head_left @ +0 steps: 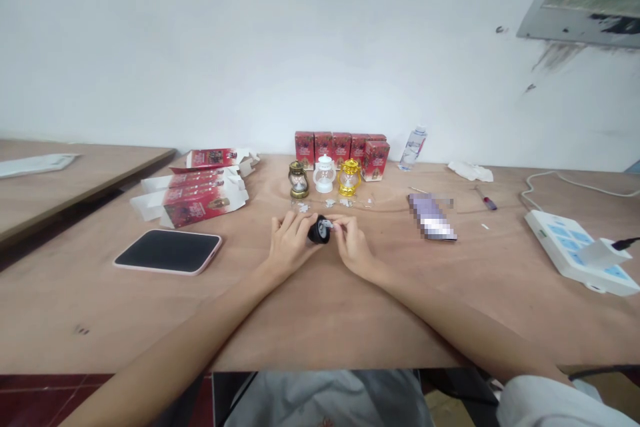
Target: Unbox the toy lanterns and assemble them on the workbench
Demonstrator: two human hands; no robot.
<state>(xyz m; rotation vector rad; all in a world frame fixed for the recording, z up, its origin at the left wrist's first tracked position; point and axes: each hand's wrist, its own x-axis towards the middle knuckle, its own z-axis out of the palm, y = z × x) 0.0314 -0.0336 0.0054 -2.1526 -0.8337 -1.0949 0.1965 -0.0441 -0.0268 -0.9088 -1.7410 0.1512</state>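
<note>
Before us spreads a broad brown wooden tabletop, with a pile of red-and-white printed cardboard cartons, folded flat, towards its far left and a white plastic power strip with blue socket panels at its right edge. Near the middle we have both bare hands close together over the wood. Our left hand is closed around a small, black, rounded piece with a pale inside: the fingers curl over its left side and top, the thumb lies beneath, and its open end faces our right hand. To our left lies a black-screened phone in a pale pink case, well apart from the fingers. Beyond the hands we see upright red printed cardboard boxes and, in front of them, three little lanterns with clear middles: bronze-coloured, white and gold. Smallest of all, a whitish sliver is pinched between our right thumb and forefinger at the black piece's opening; we cannot tell whether it reaches inside or only touches the rim
</note>
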